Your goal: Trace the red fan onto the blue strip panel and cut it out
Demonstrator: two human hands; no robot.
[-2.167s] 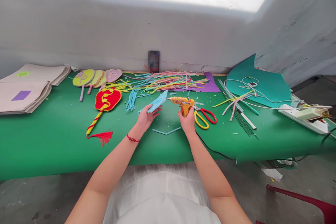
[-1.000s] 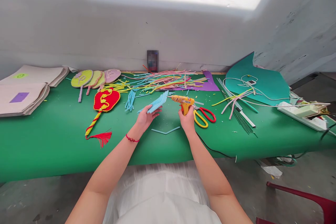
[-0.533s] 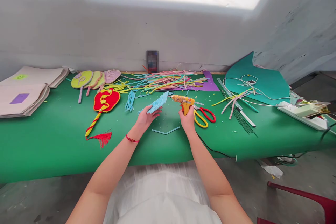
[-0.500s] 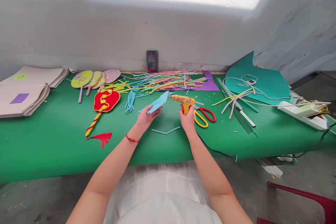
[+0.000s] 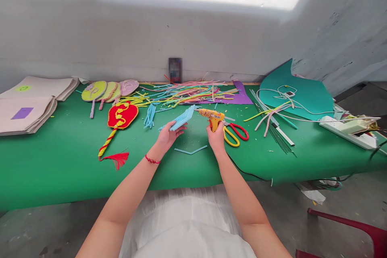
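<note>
My left hand [image 5: 166, 136] holds a flat bundle of light blue foam strips [image 5: 180, 118] above the green table [image 5: 60, 157], fingers closed on its near end. My right hand [image 5: 216, 139] grips an orange glue gun [image 5: 211, 117] by its handle. The gun's nozzle points left and nearly touches the far end of the blue strips. A black cord runs from the gun down over the table's front edge. A bent blue strip [image 5: 190, 151] lies on the table between my hands.
Scissors with a yellow and a red handle [image 5: 235, 133] lie right of the glue gun. A heap of coloured strips [image 5: 187, 94], a red and yellow fan ornament [image 5: 120, 117], round fans [image 5: 105, 90], cloth bags [image 5: 30, 102], a teal sheet [image 5: 298, 94] and a power strip [image 5: 347, 133] crowd the table.
Almost nothing differs. Both hands keep their hold, and the glue gun nozzle stays at the end of the blue strips.
</note>
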